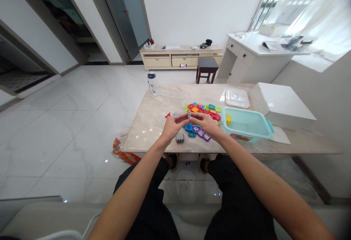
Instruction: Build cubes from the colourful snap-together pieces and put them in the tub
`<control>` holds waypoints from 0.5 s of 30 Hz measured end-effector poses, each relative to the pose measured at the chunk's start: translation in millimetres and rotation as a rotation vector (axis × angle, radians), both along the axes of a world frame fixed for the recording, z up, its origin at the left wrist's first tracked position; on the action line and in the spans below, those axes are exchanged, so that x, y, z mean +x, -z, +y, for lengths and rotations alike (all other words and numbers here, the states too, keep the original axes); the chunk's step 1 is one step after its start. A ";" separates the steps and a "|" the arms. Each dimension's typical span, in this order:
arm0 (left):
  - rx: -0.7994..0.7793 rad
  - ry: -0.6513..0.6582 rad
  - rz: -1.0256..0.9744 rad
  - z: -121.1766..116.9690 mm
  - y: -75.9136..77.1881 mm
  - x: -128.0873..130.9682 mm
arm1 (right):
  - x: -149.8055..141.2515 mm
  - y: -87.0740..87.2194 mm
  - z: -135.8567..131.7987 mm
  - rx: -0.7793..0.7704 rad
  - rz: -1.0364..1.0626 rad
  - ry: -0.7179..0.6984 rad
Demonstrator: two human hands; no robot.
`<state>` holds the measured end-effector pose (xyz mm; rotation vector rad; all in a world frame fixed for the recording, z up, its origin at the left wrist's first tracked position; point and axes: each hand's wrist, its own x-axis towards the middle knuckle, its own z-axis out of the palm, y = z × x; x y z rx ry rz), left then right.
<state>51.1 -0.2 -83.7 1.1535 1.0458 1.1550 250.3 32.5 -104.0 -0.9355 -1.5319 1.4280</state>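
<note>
My left hand (172,127) and my right hand (205,123) meet above the marble table top (153,119), pinching a small grey plastic building piece (189,114) between their fingertips. Just below my left hand, a grey assembled block (180,138) stands on the table. A heap of multicoloured interlocking plastic pieces (201,110) lies beyond my hands. Blue and purple pieces (196,130) lie beneath my right hand, partly hidden by it. A few small white pieces (163,114) and a red piece (167,115) lie to the left of the heap.
A teal plastic tub (246,130) holding a yellow piece stands right of my hands. Behind it lie a clear plastic lid (237,98) and a large white box (282,105). A water bottle (153,83) stands at the far left corner. A crumpled orange snack wrapper (124,154) lies on the floor.
</note>
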 end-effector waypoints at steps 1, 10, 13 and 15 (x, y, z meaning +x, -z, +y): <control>-0.022 0.005 -0.015 -0.2 0.2 1.7 | 0.0 0.9 0.6 0.042 -0.039 0.037; 0.043 -0.151 0.120 8.6 14.0 7.9 | -15.1 10.5 -2.6 0.513 -0.508 0.247; 0.094 -0.177 0.251 12.2 16.0 3.7 | -17.2 6.5 -6.8 0.637 -0.588 0.218; 0.106 -0.109 0.287 12.7 15.7 0.7 | -15.5 3.6 -7.8 0.714 -0.615 0.153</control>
